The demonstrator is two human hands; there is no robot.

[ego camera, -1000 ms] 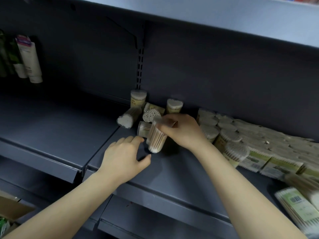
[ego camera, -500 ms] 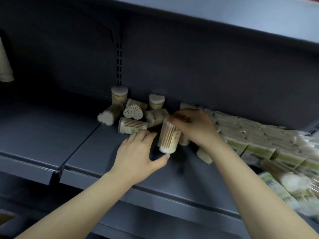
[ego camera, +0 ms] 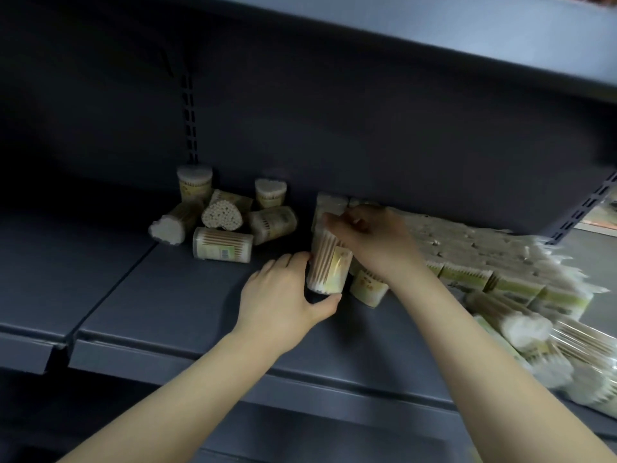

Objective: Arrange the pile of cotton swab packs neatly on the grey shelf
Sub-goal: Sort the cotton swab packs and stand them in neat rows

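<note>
My right hand grips the top of a clear round cotton swab pack standing nearly upright on the grey shelf. My left hand cups the pack's base, thumb in front and fingers at its left side. Another pack leans just right of it, under my right wrist. A loose heap of swab packs lies at the back left, two upright, the others on their sides. Flat-packed swabs are stacked in rows on the right.
More bagged swab packs spill over the shelf's front right edge. The upper shelf overhangs close above. A slotted upright runs up the dark back panel. A seam splits the shelf boards at left.
The view has shifted right. My right hand carried the pack rightwards and stood it by the rows; my left hand followed and now cups its base.
</note>
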